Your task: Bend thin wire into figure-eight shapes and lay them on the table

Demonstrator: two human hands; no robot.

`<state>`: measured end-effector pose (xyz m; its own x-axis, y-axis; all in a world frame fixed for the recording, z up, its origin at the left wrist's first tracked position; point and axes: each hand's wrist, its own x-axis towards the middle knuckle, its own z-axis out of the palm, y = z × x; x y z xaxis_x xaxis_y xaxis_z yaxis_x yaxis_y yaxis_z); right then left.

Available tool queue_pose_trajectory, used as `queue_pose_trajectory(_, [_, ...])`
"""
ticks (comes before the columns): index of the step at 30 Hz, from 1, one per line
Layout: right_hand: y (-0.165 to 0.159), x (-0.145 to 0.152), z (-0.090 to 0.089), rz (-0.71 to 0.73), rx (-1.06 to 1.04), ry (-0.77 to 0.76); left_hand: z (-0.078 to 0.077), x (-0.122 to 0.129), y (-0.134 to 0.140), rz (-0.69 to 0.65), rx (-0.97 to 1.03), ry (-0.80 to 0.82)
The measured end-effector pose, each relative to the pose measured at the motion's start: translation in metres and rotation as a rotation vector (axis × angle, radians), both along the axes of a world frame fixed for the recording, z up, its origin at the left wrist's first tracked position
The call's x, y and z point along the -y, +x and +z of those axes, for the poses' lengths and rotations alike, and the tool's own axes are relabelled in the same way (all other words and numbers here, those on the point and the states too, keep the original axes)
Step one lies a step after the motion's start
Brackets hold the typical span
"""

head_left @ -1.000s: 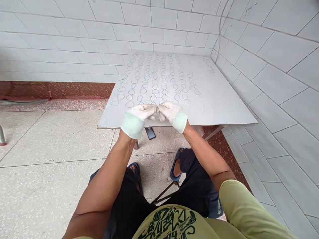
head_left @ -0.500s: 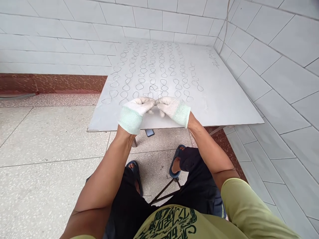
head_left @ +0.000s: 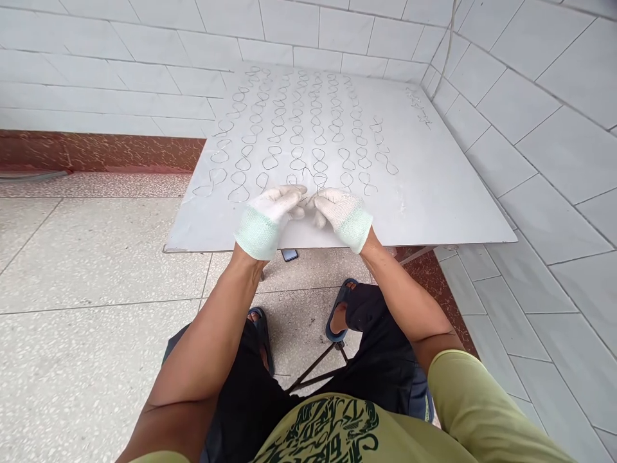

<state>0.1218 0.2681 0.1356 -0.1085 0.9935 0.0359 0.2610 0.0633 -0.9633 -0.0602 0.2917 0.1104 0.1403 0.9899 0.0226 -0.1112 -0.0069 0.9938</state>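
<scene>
My left hand point(head_left: 270, 212), in a white knit glove with a pale green cuff, is over the near part of a white board point(head_left: 434, 206). Its thumb and fingers are pinched together on a thin dark bent wire point(head_left: 305, 170). Close beside it, my right hand point(head_left: 343, 215), gloved alike, pinches the same wire from the other side. A bent part of the wire sticks up beyond the fingertips; the gripped ends are hidden. Ahead of both hands, rows of figure-eight wire loops point(head_left: 346, 159) lie on the board.
Several tangled wires point(head_left: 419, 109) lie at the board's far right. Tiled walls point(head_left: 544, 122) border the board behind and to the right. Below its front edge, a phone point(head_left: 290, 255) shows, and a dark folding stand point(head_left: 313, 373) is between my legs.
My hands have drawn slightly apart at the fingertips, the right one shifting a little to the right. The whole view has shifted slightly.
</scene>
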Motion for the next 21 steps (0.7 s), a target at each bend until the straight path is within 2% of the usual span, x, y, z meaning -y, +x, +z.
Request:
queue_pose_trajectory(3, [0.006, 0.001, -0.002, -0.001, -0.032, 0.013, -0.001, 0.001, 0.001, -0.044, 0.106, -0.012])
queue_pose_trajectory(7, [0.009, 0.003, -0.001, -0.052, -0.022, 0.055, 0.002, 0.004, 0.006, -0.043, 0.137, -0.038])
queue_pose_trajectory(12, [0.011, 0.002, 0.003, -0.135, -0.095, 0.076, 0.003, 0.013, 0.016, -0.019, -0.044, -0.101])
queue_pose_trajectory(16, [0.014, -0.004, -0.002, -0.178, -0.192, 0.067, 0.001, 0.021, 0.027, -0.058, -0.214, -0.093])
queue_pose_trajectory(21, [0.003, -0.005, -0.014, -0.17, -0.359, -0.028, -0.001, 0.025, 0.044, -0.122, -0.123, -0.046])
